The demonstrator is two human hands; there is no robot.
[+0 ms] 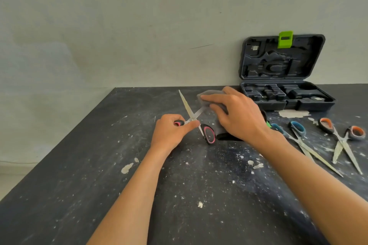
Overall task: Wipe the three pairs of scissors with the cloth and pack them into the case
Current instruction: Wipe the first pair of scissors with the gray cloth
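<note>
On the paint-flecked dark table, the right hand presses a grey cloth over one blade, hiding it; the left hand pinches the pink-handled scissors at their pivot.

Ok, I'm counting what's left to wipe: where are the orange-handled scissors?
In the head view, the orange-handled scissors lie open on the table's far right, just right of the blue-handled scissors and in front of the open case.

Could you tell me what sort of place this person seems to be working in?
Probably a workshop or utility room. The dark tabletop is speckled with pale paint or plaster flecks, an open dark moulded plastic tool case with a green latch leans against a bare, scuffed grey wall.
</note>
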